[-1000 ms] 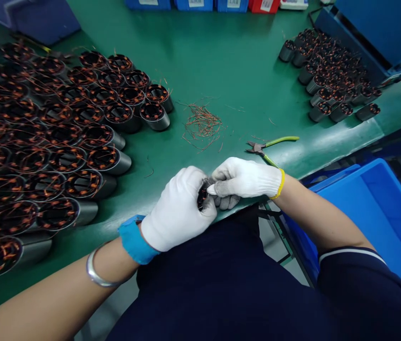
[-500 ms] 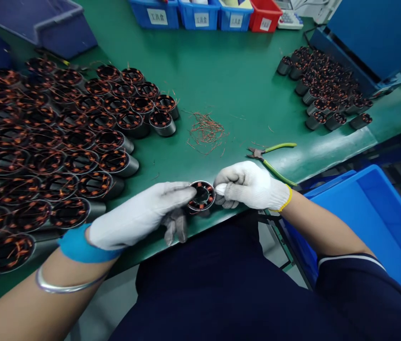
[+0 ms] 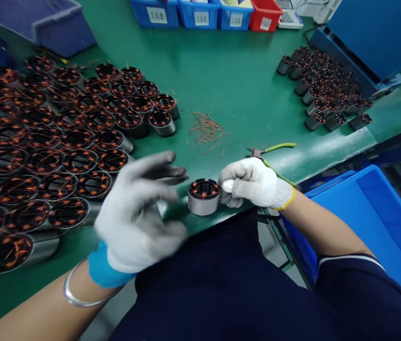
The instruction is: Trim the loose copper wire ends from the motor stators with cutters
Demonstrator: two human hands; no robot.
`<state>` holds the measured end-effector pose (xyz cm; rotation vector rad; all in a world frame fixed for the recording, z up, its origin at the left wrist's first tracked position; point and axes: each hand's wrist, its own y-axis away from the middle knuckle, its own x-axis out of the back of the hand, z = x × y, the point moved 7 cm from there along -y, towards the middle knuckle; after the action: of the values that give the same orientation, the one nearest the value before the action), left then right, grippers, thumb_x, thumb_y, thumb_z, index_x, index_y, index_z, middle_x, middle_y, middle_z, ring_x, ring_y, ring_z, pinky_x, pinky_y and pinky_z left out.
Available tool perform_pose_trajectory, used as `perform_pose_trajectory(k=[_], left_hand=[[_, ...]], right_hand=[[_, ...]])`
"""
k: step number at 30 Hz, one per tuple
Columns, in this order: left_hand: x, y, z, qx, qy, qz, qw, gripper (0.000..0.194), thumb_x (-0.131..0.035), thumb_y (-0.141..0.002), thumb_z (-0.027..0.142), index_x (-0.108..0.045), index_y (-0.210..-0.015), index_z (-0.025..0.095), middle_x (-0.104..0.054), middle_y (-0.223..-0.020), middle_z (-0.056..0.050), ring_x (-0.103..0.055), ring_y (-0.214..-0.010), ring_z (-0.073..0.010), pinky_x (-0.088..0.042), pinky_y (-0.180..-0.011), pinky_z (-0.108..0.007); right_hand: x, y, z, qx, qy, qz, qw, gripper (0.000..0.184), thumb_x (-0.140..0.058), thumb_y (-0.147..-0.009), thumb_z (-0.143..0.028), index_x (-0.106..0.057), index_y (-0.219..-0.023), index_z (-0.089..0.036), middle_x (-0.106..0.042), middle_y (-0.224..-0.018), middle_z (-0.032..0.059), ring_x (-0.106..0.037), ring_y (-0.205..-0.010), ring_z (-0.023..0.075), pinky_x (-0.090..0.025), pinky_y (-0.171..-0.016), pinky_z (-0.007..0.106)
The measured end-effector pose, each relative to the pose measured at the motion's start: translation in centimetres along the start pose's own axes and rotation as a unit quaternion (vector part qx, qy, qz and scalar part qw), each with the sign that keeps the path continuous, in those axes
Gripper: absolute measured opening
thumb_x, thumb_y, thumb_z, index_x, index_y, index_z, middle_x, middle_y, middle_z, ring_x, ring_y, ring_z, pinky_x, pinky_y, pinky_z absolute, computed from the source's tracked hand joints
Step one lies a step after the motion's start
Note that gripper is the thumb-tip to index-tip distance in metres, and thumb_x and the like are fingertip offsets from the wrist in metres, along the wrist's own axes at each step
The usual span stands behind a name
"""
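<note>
Metal cylinder (image 3: 204, 201): upright near the front edge of the green tabletop (image 3: 204, 71), between the two hands, its ringed opening facing up with orange-brown wire inside.
Left hand (image 3: 138, 208): white glove with grey-stained fingers, blurred; the grip is spread wide and holds nothing, apart from the cylinder on its left side.
Left wrist: blue band (image 3: 106, 270) at the cuff, silver bangle (image 3: 72, 291) behind it.
Right hand (image 3: 245, 184): gloved, yellow-edged cuff, fingers curled in just beside the cylinder's right side; whether this grip pinches anything, I cannot tell.
Cutters (image 3: 257, 152): green handles apart, lying beyond the right hand, one handle running close past the glove.
Wire scraps (image 3: 205, 129): a loose coppery heap beyond the cylinder.
Larger group of cylinders (image 3: 46, 161): packed together at the left, wire ends sticking out.
Smaller group of cylinders (image 3: 328, 87): far right, beside a blue case (image 3: 378, 47).
Far edge: three blue bins (image 3: 200, 20) and a red bin (image 3: 265, 20) in a row.
Blue tub (image 3: 374, 227): lower right, beside the tabletop.
</note>
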<state>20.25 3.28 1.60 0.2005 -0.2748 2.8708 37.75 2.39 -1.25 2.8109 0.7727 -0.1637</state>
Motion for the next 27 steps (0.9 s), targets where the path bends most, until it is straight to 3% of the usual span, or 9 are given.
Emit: perform_pose_trajectory(k=[3, 5, 8, 11, 14, 17, 21, 24, 27], left_hand=[[-3.1, 0.5, -3.1, 0.275, 0.149, -0.155, 0.937, 0.064, -0.047, -0.078, 0.077, -0.061, -0.094, 0.017, -0.068, -0.081, -0.008, -0.063, -0.053, -0.0179, -0.056, -0.048, -0.033], [-4.8, 1.5, -3.6, 0.364, 0.176, -0.260, 0.877, 0.063, -0.052, -0.078, 0.072, -0.062, -0.099, 0.013, -0.066, -0.071, -0.006, -0.054, -0.039, -0.0130, -0.048, -0.036, -0.027], [-3.9, 0.7, -3.0, 0.304, 0.173, -0.178, 0.920, 0.049, -0.077, -0.072, 0.039, -0.060, -0.113, 0.020, -0.069, -0.085, -0.003, -0.061, -0.053, -0.0116, -0.052, -0.045, -0.021], [-2.0, 0.4, -0.3, 0.089, 0.096, -0.089, 0.987, 0.044, -0.080, -0.065, 0.018, -0.066, -0.106, 0.027, -0.060, -0.132, -0.003, -0.067, -0.099, -0.0203, -0.059, -0.084, -0.032], [-1.4, 1.4, 2.4, -0.126, -0.023, -0.063, 0.990, 0.013, -0.074, -0.069, 0.015, -0.069, -0.076, 0.024, -0.054, -0.141, 0.003, -0.060, -0.117, -0.0259, -0.050, -0.102, -0.040], [-0.5, 0.8, 0.4, -0.019, 0.024, 0.009, 1.000, 0.015, -0.062, -0.085, 0.037, -0.066, -0.079, 0.023, -0.071, -0.105, -0.003, -0.068, -0.099, -0.0237, -0.058, -0.084, -0.038], [-4.0, 1.6, -4.0, 0.348, 0.144, -0.216, 0.901, 0.049, -0.054, -0.083, 0.062, -0.067, -0.089, 0.015, -0.069, -0.070, -0.008, -0.063, -0.051, -0.0199, -0.053, -0.044, -0.031], [-3.0, 0.3, -2.5, 0.263, 0.228, -0.141, 0.927, 0.029, -0.076, -0.073, 0.041, -0.071, -0.090, 0.018, -0.072, -0.104, -0.010, -0.069, -0.087, -0.0235, -0.059, -0.072, -0.033], [-0.7, -0.6, -0.4, 0.099, 0.305, -0.013, 0.947, 0.024, -0.068, -0.079, 0.043, -0.072, -0.072, 0.020, -0.071, -0.106, -0.008, -0.058, -0.116, -0.0286, -0.054, -0.094, -0.041]], right_hand=[[0.2, 0.1, -0.3, 0.009, 0.035, 0.010, 0.999, 0.029, -0.071, -0.079, -0.038, -0.060, -0.078, -0.012, -0.065, -0.069, 0.0002, -0.062, -0.054, 0.0065, -0.054, -0.051, 0.017], [0.3, 0.0, -0.2, 0.006, 0.048, 0.016, 0.999, 0.027, -0.071, -0.078, -0.037, -0.060, -0.078, -0.012, -0.065, -0.069, 0.0000, -0.061, -0.054, 0.0062, -0.054, -0.052, 0.017], [0.4, -0.4, 0.7, -0.017, 0.022, 0.023, 0.999, 0.030, -0.073, -0.076, -0.039, -0.059, -0.080, -0.012, -0.065, -0.067, -0.0003, -0.060, -0.051, 0.0064, -0.053, -0.048, 0.016], [0.1, -0.7, 1.2, -0.019, -0.037, 0.016, 0.999, 0.035, -0.073, -0.075, -0.044, -0.059, -0.080, -0.013, -0.066, -0.066, -0.0006, -0.060, -0.048, 0.0067, -0.051, -0.045, 0.016], [-0.4, -0.7, 1.0, -0.009, -0.056, -0.003, 0.998, 0.034, -0.072, -0.076, -0.044, -0.060, -0.080, -0.012, -0.065, -0.064, -0.0012, -0.059, -0.047, 0.0064, -0.050, -0.044, 0.015], [-0.6, -0.3, 0.5, -0.010, -0.015, -0.009, 1.000, 0.029, -0.071, -0.078, -0.039, -0.060, -0.080, -0.012, -0.066, -0.067, -0.0002, -0.061, -0.051, 0.0067, -0.052, -0.047, 0.016], [-0.2, -0.1, 0.3, -0.005, 0.054, 0.015, 0.998, 0.022, -0.068, -0.080, -0.032, -0.059, -0.078, -0.012, -0.064, -0.069, 0.0000, -0.061, -0.054, 0.0064, -0.053, -0.052, 0.017], [-0.4, -0.4, 1.0, -0.037, 0.058, 0.015, 0.998, 0.019, -0.062, -0.083, -0.031, -0.058, -0.079, -0.013, -0.064, -0.069, 0.0005, -0.061, -0.053, 0.0072, -0.052, -0.050, 0.018], [-1.0, -0.5, 0.9, -0.037, 0.043, -0.010, 0.998, 0.022, -0.058, -0.084, -0.035, -0.058, -0.082, -0.013, -0.063, -0.069, 0.0005, -0.059, -0.052, 0.0082, -0.050, -0.048, 0.020]])
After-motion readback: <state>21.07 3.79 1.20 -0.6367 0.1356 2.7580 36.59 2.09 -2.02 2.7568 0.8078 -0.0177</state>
